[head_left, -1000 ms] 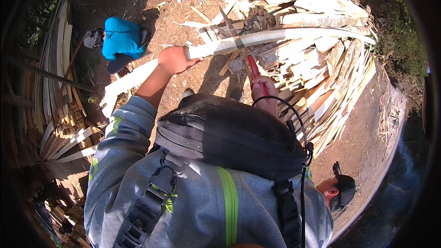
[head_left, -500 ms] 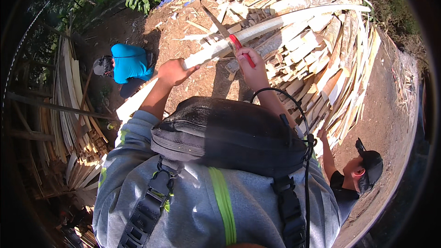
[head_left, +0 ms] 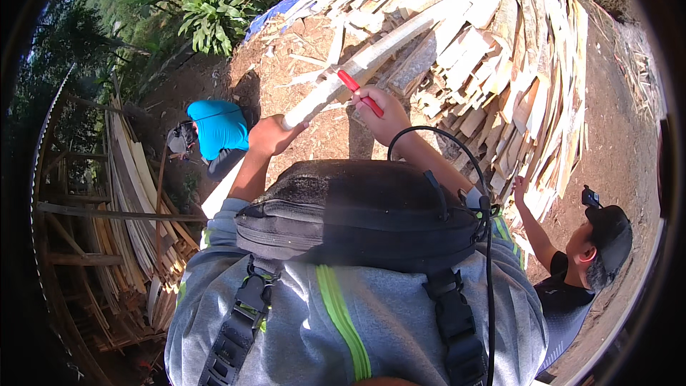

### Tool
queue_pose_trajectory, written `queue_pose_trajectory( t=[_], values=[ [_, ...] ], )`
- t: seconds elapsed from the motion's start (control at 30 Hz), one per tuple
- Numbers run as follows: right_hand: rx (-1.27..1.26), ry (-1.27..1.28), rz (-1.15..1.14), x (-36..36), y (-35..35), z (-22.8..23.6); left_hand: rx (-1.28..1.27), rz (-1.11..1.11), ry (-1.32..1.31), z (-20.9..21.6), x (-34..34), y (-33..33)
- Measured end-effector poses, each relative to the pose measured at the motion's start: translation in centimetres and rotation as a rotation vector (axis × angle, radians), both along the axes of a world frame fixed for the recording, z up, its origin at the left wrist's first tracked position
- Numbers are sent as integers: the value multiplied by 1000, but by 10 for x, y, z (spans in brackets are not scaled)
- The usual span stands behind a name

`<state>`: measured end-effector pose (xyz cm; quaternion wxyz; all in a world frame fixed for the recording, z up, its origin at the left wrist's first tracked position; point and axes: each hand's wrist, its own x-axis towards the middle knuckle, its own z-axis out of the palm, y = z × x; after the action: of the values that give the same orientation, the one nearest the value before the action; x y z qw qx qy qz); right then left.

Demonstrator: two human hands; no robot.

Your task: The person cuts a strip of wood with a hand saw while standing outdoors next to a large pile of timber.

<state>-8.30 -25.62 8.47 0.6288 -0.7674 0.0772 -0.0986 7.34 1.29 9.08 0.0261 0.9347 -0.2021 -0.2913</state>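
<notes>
My left hand [head_left: 270, 136] is wrapped around a long pale wooden strip [head_left: 389, 44], which slants from my left side up to the far right. In my right hand [head_left: 384, 116] is a machete [head_left: 360, 93], gripped by its red handle. Its blade is at the strip's near side, a short way beyond my left hand. The blade is partly blurred against the pale wood, so whether it has bitten in cannot be told. A black bag [head_left: 357, 214] across my chest sits just below both hands.
A large pile of sawn wood strips [head_left: 493, 93] spreads at the right and far side. More boards [head_left: 136, 200] lean at the left. One person in blue [head_left: 220, 129] crouches at left; another in a black cap [head_left: 607, 243] is close at right. A black cable [head_left: 457, 144] loops beside my right forearm.
My right hand has moved a little left, and the machete has gone from pointing away past the strip to lying against it. My left hand keeps its hold. The whole view has shifted.
</notes>
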Motion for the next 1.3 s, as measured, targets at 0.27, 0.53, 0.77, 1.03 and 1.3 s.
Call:
queue_pose_trajectory(
  t=[0.27,0.53,0.77,1.03,1.3],
  values=[
    [42,-71,90,-71,-14,-18,-30,181,73,-18,9,32],
    [80,41,31,-74,-3,1,-105,152,-40,-21,33,49],
    [93,41,-98,-6,-9,11,-101,78,42,-14,4,8],
    [67,57,-13,-105,-21,27,-4,127,53,-2,16,19],
    [65,117,-44,18,-16,25,13,126,59,8,19,0]
  ],
)
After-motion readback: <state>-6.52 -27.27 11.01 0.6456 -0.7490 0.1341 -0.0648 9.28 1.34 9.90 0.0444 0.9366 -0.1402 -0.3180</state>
